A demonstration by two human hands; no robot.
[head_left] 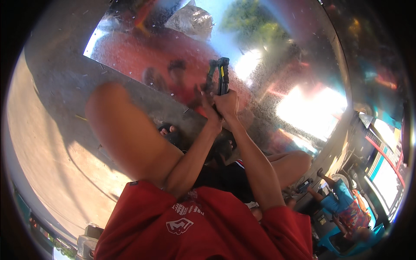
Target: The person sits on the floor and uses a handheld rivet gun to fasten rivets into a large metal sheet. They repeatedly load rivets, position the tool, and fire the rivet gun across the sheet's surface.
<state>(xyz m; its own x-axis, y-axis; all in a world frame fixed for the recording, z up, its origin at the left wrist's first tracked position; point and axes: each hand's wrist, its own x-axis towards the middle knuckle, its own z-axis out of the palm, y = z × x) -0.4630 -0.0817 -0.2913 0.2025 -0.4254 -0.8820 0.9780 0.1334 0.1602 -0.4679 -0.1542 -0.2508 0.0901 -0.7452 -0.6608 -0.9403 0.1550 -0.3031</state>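
A person in a red shirt point(195, 234) and black shorts point(221, 178) is bending both knees out wide. Both arms are reaching forward, and the two hands are touching. The right hand point(227, 104) is wrapping tight around a black tool point(223, 76) with a yellow mark. The left hand point(211, 111) is resting close beside it, but I cannot tell if its fingers are gripping. The tool is pointing away, over a big shiny metal sheet point(268, 97). Farther off, a crinkly clear bag point(190, 21) is lying on the sheet. To the right, another person point(352, 214) is sitting on a blue-green chair point(378, 234).
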